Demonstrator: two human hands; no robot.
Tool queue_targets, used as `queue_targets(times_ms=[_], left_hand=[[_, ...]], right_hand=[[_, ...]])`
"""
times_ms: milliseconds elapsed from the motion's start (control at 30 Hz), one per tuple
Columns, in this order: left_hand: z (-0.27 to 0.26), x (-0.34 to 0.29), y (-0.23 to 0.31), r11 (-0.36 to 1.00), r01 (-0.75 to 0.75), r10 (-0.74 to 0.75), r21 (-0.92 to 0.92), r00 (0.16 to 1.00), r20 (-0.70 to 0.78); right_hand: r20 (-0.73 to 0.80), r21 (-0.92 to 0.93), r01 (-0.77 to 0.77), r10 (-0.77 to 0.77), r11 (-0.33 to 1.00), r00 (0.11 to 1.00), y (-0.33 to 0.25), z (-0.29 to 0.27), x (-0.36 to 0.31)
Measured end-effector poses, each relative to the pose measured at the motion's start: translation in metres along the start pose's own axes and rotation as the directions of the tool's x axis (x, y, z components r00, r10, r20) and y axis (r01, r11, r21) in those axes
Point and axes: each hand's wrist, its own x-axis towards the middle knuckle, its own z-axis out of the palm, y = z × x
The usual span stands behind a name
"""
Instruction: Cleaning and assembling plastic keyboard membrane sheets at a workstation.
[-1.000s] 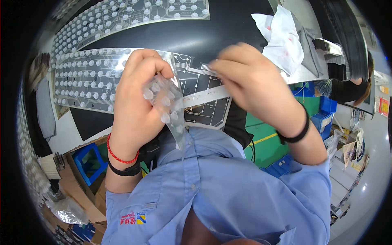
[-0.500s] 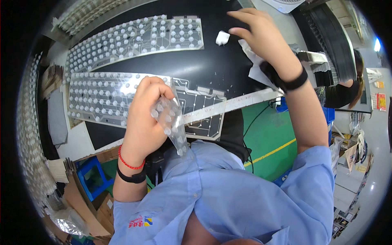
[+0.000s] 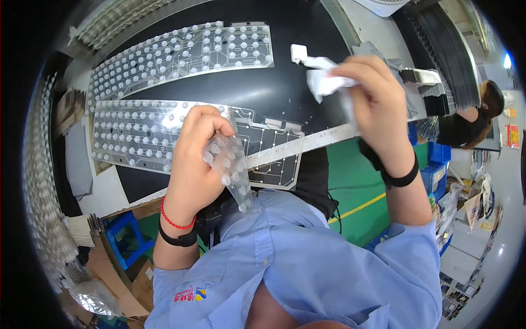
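Note:
My left hand (image 3: 194,153) pinches the folded-back end of a clear sheet with rubber domes (image 3: 233,159). The rest of that sheet lies flat to the left. Under the lifted end, a clear membrane circuit sheet (image 3: 271,142) with white dots and traces shows bare, sticking out past the table's front edge. In my right hand (image 3: 381,98), raised over the table's right side, a crumpled white wipe (image 3: 326,82) is gripped between fingers and thumb. A small white block (image 3: 298,53) sits on the black table just left of the wipe.
A second domed keyboard membrane (image 3: 181,55) lies farther back on the black tabletop (image 3: 219,85). Stacks of domed sheets (image 3: 44,164) rise along the left. A grey cloth (image 3: 378,55) lies at the right edge. Another person (image 3: 466,118) is at the far right.
My right hand, empty and open before, has come nearer and taken hold of the white wipe, lifting it off the table's right edge. My left hand keeps the sheet folded back in place.

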Motion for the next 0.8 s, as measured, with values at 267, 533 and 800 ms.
queue_targets(times_ms=[267, 533, 800], left_hand=[[-0.002, -0.004, -0.007, 1.0, -0.003, 0.002, -0.016, 0.999, -0.038], [0.001, -0.002, -0.001, 1.0, 0.031, -0.031, 0.003, 0.999, -0.039], [-0.001, 0.001, -0.01, 0.999, -0.048, 0.048, 0.0, 0.998, -0.032]], right_hand=[[0.322, 0.074, 0.235, -0.246, 0.969, 0.914, -0.034, 0.054, -0.023], [0.51, -0.344, -0.087, 0.264, 0.935, 0.819, -0.016, -0.105, -0.049], [0.282, -0.012, 0.1, -0.092, 0.995, 0.955, -0.037, 0.039, -0.057]])
